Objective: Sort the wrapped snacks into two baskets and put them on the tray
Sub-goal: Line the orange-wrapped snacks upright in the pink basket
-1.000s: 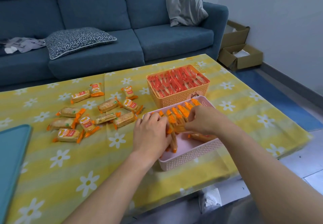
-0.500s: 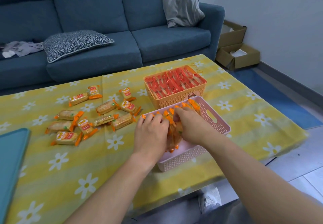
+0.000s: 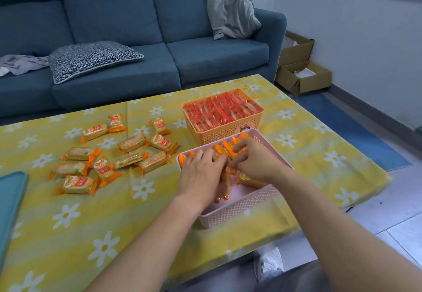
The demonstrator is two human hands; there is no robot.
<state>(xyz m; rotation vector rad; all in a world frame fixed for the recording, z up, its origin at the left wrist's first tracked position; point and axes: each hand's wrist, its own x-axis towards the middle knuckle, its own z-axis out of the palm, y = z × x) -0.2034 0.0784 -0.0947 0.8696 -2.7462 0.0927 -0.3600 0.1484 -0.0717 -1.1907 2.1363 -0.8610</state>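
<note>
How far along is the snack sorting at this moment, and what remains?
Done: the orange plastic basket looks full of red-wrapped snacks. In hand: the left hand and right hand are on orange-wrapped snacks in the pink plastic basket, part filled. Left: about eleven orange-wrapped packs lie loose on the yellow flowered tablecloth, and neither basket is on the teal tray.

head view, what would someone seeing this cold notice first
The left hand and right hand meet over a row of orange-wrapped snacks in the pink basket near the table's front edge. Just behind it, an orange basket is packed with red-wrapped snacks. To the left, loose snacks lie scattered on the yellow flowered tablecloth.
</note>
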